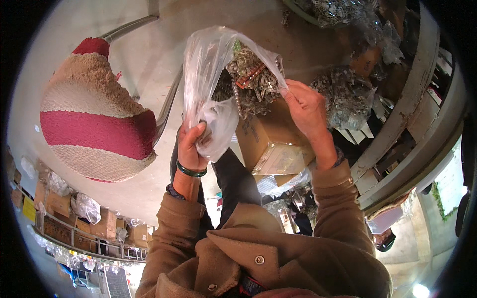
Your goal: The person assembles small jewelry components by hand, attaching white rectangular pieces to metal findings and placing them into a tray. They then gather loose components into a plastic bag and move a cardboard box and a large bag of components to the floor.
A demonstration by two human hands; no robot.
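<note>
My left hand (191, 144), with a dark green bangle at its wrist, grips the gathered lower part of a clear plastic bag (203, 69). Between thumb and fingers of my right hand (305, 107) is the far edge of that bag, pulled out to the right so the film arches between both hands. Under the arch shows a tangle of silvery chains (258, 92) with an orange-red piece and a bit of green among them. Whether these chains lie inside the bag or behind it, I cannot tell. Something pale sits in the bunched film by my left hand.
A taped cardboard box (271, 144) stands below the chains. To the left is a chair or stool with a striped red and beige cover (94, 119). More bagged metal pieces (345, 94) lie at right, beside a metal frame (397, 109). Shelves with boxes (99, 226) line the lower left.
</note>
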